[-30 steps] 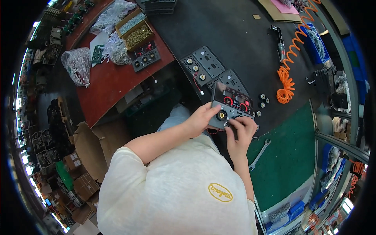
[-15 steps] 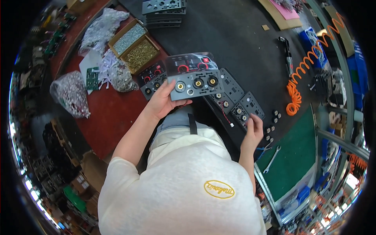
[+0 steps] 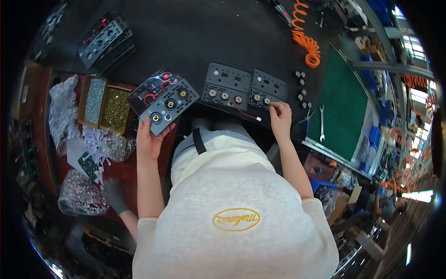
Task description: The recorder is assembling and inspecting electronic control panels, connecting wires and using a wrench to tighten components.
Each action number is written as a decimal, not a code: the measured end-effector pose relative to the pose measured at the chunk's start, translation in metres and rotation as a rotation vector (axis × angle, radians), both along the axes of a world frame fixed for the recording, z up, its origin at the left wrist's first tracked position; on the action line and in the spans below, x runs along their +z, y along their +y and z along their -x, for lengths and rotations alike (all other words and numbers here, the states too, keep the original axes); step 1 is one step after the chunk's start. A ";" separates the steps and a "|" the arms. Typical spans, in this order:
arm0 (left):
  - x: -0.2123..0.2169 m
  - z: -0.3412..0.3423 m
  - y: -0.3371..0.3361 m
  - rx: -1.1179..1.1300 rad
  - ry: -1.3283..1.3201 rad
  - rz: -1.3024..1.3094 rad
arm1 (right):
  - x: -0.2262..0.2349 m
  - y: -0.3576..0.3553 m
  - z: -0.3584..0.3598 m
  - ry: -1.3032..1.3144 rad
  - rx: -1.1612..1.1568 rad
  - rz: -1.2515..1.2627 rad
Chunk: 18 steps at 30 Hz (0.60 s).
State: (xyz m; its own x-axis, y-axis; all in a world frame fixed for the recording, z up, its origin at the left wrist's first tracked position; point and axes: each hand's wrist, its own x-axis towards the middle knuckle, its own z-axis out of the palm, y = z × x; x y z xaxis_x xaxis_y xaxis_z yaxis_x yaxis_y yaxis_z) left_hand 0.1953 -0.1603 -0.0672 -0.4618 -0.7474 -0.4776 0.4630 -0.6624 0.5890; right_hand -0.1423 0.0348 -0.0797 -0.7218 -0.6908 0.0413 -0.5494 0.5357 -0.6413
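Observation:
My left hand [image 3: 149, 139] grips the lower left edge of a grey control panel [image 3: 179, 108]. The panel has three round brass-centred sockets and a glossy black upper part with red markings; it is tilted, raised at the right. At the lower right corner of a grey panel [image 3: 270, 83] on the table, my right hand [image 3: 281, 120] has its fingertips pinched beside a round socket; anything between them is too small to make out. A second grey panel [image 3: 227, 76], fitted with three sockets, lies next to it. From this one runs a twisted red wire [image 3: 244, 113] with a white plug.
Several black round parts [image 3: 301, 83] stand right of the panels, near pliers [image 3: 306, 118] and a wrench [image 3: 322, 123]. Stacked panels [image 3: 104, 39] sit far left. A box of small hardware [image 3: 104, 102] and bags lie left. A co-worker's gloved hand [image 3: 114, 195] reaches among them.
The whole view has turned, so the table and its things appear shifted. The held panel now slants more. A co-worker's gloved hand has come in at the left.

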 end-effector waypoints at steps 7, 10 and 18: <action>-0.005 0.018 -0.022 -0.043 -0.052 0.013 | -0.014 -0.060 -0.005 0.148 0.129 -0.277; -0.008 0.019 -0.020 -0.014 -0.053 0.017 | -0.022 -0.080 -0.008 0.143 0.173 -0.564; -0.025 0.016 -0.007 0.084 -0.002 -0.040 | -0.036 -0.083 0.003 0.226 0.229 -0.708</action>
